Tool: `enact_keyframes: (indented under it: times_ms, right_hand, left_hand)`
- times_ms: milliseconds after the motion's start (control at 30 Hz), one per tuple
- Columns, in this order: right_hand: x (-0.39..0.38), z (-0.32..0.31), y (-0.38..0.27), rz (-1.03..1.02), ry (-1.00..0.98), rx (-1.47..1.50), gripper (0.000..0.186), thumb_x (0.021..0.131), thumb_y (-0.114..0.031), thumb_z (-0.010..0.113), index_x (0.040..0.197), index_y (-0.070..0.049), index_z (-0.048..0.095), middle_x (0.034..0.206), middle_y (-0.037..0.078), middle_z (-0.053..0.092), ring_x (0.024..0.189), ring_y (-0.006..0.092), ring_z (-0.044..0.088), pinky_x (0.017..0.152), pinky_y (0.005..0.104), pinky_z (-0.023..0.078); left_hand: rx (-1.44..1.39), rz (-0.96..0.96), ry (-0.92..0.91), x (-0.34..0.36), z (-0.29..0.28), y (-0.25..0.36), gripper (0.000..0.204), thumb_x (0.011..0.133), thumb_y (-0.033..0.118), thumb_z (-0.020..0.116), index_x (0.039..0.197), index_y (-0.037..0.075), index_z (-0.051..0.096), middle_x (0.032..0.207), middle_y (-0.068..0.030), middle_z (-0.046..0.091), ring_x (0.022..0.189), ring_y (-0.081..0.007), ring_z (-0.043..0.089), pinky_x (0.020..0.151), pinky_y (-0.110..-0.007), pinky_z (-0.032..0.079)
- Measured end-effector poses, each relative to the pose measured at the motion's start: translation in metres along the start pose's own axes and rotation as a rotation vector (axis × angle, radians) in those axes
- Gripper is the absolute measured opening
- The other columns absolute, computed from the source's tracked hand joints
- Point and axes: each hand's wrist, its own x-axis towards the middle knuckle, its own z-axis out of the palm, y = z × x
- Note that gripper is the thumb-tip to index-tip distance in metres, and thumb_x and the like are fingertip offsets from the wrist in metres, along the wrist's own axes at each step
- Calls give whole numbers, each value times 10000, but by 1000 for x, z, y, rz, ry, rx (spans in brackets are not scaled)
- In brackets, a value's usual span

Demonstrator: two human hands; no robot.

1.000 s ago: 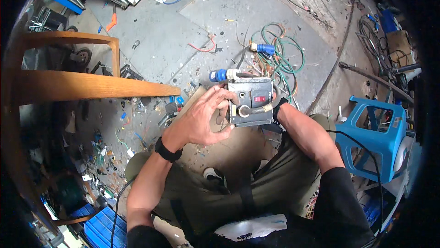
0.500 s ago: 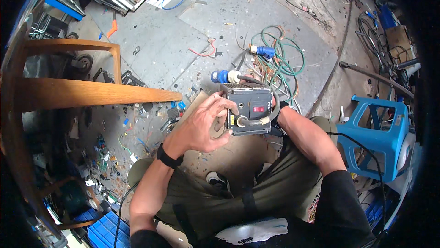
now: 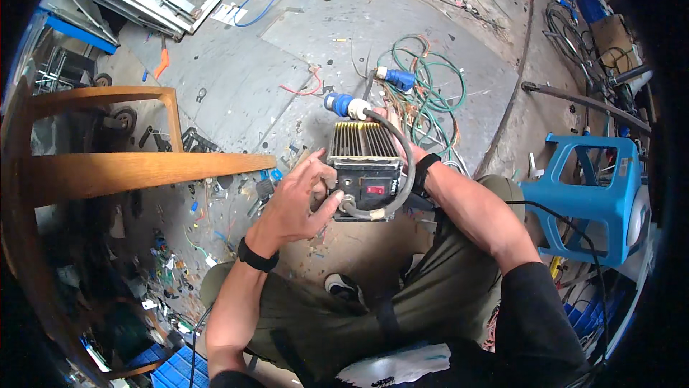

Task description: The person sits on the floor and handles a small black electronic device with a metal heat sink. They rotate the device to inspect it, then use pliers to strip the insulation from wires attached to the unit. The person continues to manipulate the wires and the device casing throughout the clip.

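Observation:
Above my knees is a black finned electrical box (image 3: 366, 173), with metal cooling ribs on top and a red rocker switch (image 3: 375, 190) on the panel toward me. My left hand (image 3: 305, 198) grips its left side, the thumb by the cable entry and the fingers curled at the edge. My right hand (image 3: 416, 155) holds the far right side; most of its fingers are hidden behind the box. From the panel a thick grey cable (image 3: 408, 173) loops around the right side to a blue and white industrial plug (image 3: 347, 105) beyond the box.
A second blue connector (image 3: 396, 78) lies by tangled green cable (image 3: 459, 94) on the floor. At left stands a wooden chair frame (image 3: 151, 168), at right a blue plastic stool (image 3: 592, 194). Small scraps litter the floor by my left arm. Metal frames (image 3: 122, 1) lean at the far left.
The box has tipped so that its ribbed top now shows more and its switch panel less. It has shifted slightly left with both hands. The view has moved a little too.

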Motion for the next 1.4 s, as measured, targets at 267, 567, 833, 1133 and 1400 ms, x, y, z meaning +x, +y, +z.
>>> enact_keyframes:
  times_ms: [267, 567, 833, 1133, 1400]
  right_hand:
    - [14, 2, -13, -182, 46, -67, 362, 1013, -323, 458, 1078, -52, 688, 934, 83, 750, 783, 205, 725, 735, 341, 599]
    - [23, 14, -15, -314, 182, -179, 404, 1032, -382, 378, 1085, -89, 650, 938, 41, 702, 782, 148, 681, 689, 302, 564]
    - [16, 25, -26, -487, 188, -335, 365, 1064, -305, 376, 1053, -72, 657, 844, -33, 608, 729, 93, 593, 680, 246, 505]
    - [11, 30, -40, -569, 192, -440, 301, 1062, -272, 440, 937, -102, 654, 836, -58, 558, 736, 46, 521, 648, 235, 443]
    - [-2, 37, -46, -715, 177, -757, 288, 1087, -227, 429, 869, -131, 591, 805, -78, 480, 721, 41, 445, 629, 238, 383]
  left_hand:
    - [116, -67, 65, -3, 4, -12, 210, 917, 46, 710, 1003, 5, 523, 892, -237, 608, 1048, -470, 662, 1097, -540, 481]
    - [226, -126, 153, -13, 8, -24, 345, 875, 111, 817, 943, 1, 497, 1040, -279, 662, 1186, -504, 641, 1040, -526, 519]
    - [305, 98, 176, -15, 9, -33, 445, 796, 100, 891, 958, 13, 486, 1041, -220, 680, 1145, -489, 675, 991, -513, 556]
    - [192, 83, 206, -23, 14, -43, 666, 745, 102, 934, 1160, 24, 419, 964, -129, 676, 875, -331, 732, 1091, -627, 503]
    - [187, 187, 211, -23, 18, -45, 771, 689, 118, 968, 1229, 22, 426, 1019, -140, 712, 961, -328, 740, 1109, -628, 490]
